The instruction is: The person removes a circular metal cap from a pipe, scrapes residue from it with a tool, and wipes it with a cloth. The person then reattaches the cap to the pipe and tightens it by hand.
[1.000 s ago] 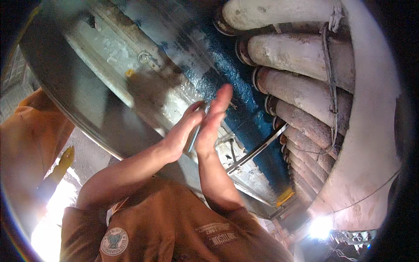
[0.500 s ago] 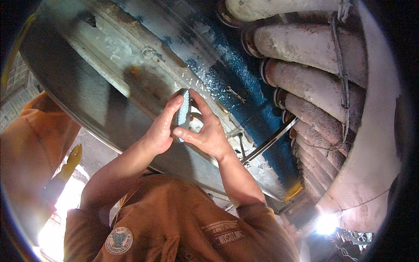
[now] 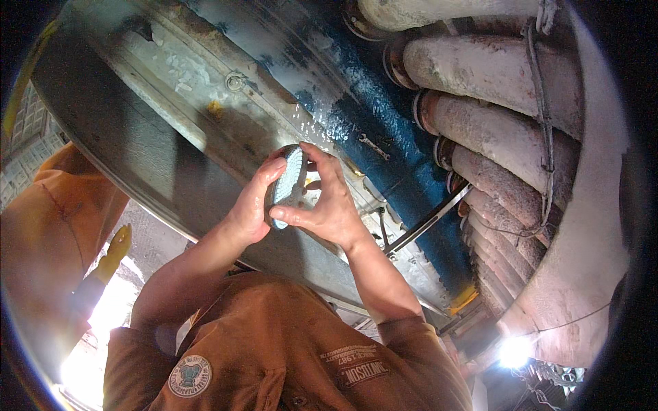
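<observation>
So both bare hands are on the same thing here: a pale-blue oval pad with a bumpy-looking face and a darker rim. It's near the middle of the view, stood almost on end with the top leaning a bit right, held up in front of a long grey metal ledge.

The left hand has its fingers wrapped around the left edge, thumb up along the rim. The right hand grips from the other side, thumb tip pressed near the bottom and fingers curled onto the upper edge, with a gap showing between thumb and fingers. Skin looks kinda wet on both.

Past the right hand there's a small silver metal wrench lying on a shiny blue surface, well apart from the fingers. A straight dark metal bar slants across lower down, and beyond that you get a row of thick, rough, pale pipes.

Over on the far left there's a big fold of orange cloth with a yellow glove just beside it. Bright white lamp glaring at lower right, too.
</observation>
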A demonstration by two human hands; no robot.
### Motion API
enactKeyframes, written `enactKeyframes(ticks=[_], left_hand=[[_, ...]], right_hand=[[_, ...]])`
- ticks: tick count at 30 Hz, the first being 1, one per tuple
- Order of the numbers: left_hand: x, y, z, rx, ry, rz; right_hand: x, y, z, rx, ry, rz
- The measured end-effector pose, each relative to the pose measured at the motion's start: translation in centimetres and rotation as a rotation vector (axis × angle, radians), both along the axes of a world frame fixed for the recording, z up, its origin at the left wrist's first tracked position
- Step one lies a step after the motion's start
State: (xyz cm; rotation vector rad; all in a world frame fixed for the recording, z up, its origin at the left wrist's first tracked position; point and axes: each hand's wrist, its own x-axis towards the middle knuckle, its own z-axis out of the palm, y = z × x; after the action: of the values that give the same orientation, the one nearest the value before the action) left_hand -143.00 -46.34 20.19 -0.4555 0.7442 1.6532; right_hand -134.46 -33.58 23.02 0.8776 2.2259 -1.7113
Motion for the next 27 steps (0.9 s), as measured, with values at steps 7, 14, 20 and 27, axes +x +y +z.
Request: enactKeyframes(ticks=[7, 14, 20, 27], left_hand=[[0.0, -0.3, 0.0, 0.028, -0.014, 0.037], [-0.1, 0.0, 0.7, 0.074, 0.001, 0.038], [0.0, -0.3, 0.4, 0.053, -0.010, 0.053], [0.2, -0.6, 0.3, 0.030, -0.067, 0.096]], right_hand=[[0.1, -0.5, 0.1, 0.060, -0.030, -0.024], [0.0, -0.6, -0.2, 0.077, -0.075, -0.026], [0.0, -0.9, -0.5, 0.100, -0.044, -0.083], [-0.4, -1.1, -0.1, 0.166, -0.099, -0.056]])
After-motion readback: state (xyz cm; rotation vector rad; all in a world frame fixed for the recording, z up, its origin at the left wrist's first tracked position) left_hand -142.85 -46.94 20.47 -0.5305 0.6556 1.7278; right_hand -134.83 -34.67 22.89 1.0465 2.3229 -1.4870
